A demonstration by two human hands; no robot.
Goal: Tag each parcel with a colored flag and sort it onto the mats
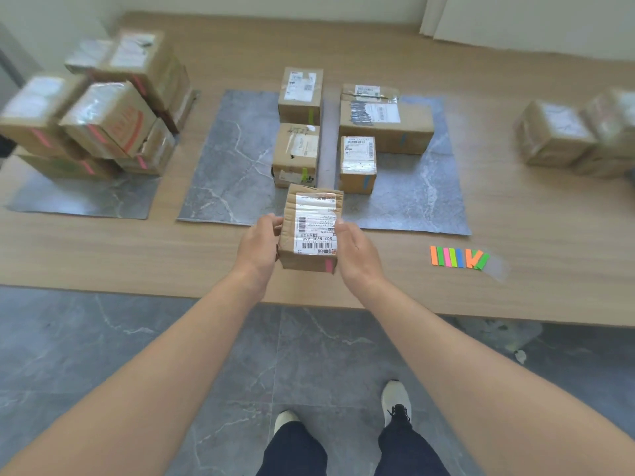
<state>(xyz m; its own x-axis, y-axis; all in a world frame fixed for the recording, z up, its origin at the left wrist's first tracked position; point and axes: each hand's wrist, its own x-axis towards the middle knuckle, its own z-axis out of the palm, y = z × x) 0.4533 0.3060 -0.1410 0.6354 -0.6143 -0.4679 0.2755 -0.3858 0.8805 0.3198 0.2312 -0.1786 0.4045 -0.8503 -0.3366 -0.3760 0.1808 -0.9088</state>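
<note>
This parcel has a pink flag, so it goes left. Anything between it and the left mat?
Nothing visible: only bare table lies between the held parcel and the left mat, whose near strip is free.

Both bare forearms are stretching forward and converging; the left hand (258, 247) is gripping the parcel (311, 231) at its left side, fingers curled; the right hand (357, 250) is clasping its right side.
</note>
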